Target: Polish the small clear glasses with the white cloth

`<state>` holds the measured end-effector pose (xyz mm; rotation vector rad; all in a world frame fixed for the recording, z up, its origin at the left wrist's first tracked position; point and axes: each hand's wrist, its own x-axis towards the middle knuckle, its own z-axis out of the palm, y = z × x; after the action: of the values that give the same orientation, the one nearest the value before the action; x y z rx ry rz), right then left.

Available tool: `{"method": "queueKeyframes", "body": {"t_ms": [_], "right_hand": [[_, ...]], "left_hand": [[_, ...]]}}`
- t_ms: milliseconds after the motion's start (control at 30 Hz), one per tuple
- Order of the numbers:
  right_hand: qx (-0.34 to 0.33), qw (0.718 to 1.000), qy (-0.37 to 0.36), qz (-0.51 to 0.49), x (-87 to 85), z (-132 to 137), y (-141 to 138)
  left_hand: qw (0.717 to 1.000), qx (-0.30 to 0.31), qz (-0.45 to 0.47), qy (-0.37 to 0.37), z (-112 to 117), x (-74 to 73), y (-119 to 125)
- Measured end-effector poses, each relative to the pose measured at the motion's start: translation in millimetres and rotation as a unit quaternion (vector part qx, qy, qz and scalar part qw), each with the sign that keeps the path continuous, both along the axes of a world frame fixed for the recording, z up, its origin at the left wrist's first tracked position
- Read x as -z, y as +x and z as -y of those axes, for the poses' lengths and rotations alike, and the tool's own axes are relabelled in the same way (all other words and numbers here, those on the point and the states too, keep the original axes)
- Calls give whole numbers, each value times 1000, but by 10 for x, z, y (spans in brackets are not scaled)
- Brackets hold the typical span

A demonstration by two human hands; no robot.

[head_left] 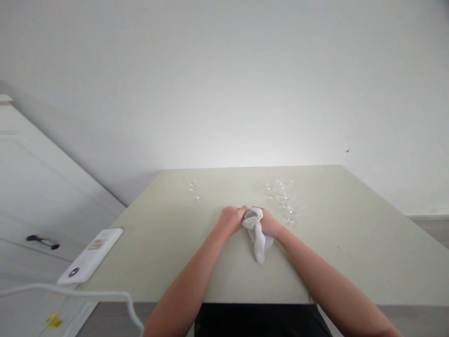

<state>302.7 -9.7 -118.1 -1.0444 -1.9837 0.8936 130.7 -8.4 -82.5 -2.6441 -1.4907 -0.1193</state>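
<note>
A crumpled white cloth (258, 238) is bunched between my two hands above the middle of the pale table. My left hand (232, 220) is closed on its left side, with the fingers curled in. On the other side my right hand (268, 222) grips it too, its fingers partly hidden behind the fabric. One end of the cloth hangs down toward the table's front edge. Beyond my right hand lie several clear, shiny patches (282, 199); I cannot tell whether they are water or transparent pieces. A smaller clear patch (192, 187) lies at the back left.
The pale green table (157, 234) reaches back to a white wall (224, 84). At its left edge lies a white power strip or similar flat device (90, 256). A white cable (87, 293) crosses the lower left. A white cabinet (42, 187) with a dark handle stands left.
</note>
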Motion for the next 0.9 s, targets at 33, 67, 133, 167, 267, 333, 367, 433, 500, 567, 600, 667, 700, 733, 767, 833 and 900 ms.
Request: {"method": "queueKeyframes", "body": {"t_ms": [33, 67, 133, 167, 267, 333, 367, 433, 500, 567, 600, 667, 700, 733, 767, 833, 900], "right_hand": [[3, 1000, -1, 3, 2, 4, -3], [5, 1000, -4, 1, 9, 6, -8], [9, 1000, -16, -16, 33, 3, -18], [10, 999, -21, -26, 47, -4, -20], [1, 1000, -18, -10, 74, -34, -6], [-9, 1000, -10, 16, 62, -45, 14], [-14, 1000, -8, 26, 46, -45, 25], [-25, 999, -5, 37, 5, -35, 41], [-44, 998, -4, 33, -27, -20, 46], [-50, 999, -10, 5, -33, -13, 41], [-46, 999, -14, -13, -26, -15, 37], [-31, 999, -19, -32, -4, -27, 29], [-25, 999, -16, -27, 4, -34, 29], [-24, 1000, -11, -11, 6, -40, 31], [-26, 1000, -5, 10, 2, -42, 37], [-27, 998, 6, 50, -25, -33, 53], [-18, 997, 19, 76, -64, -12, 66]], "left_hand": [[1000, 2, 4, 0, 1, 3, 1], [1000, 4, 9, 1, 2, 7, 3], [1000, 6, 17, 10, 1, 15, 4], [1000, 6, 19, 16, -2, 19, 5], [1000, 0, 21, 17, -12, 39, 3], [1000, 0, 26, 10, -15, 52, 0], [1000, 1, 28, 7, -14, 57, -1], [1000, 6, 27, 3, -10, 61, -2], [1000, 9, 25, -1, -7, 58, -2], [1000, 7, 26, -4, -9, 54, -1], [1000, 5, 28, -3, -12, 54, -1], [1000, -1, 30, 3, -18, 56, -2], [999, -4, 31, 6, -20, 58, -3], [999, -4, 31, 6, -21, 60, -4], [1000, -2, 30, 3, -19, 61, -6], [1000, 5, 29, -7, -9, 59, -8], [999, 10, 33, -17, 3, 49, -8]]}}
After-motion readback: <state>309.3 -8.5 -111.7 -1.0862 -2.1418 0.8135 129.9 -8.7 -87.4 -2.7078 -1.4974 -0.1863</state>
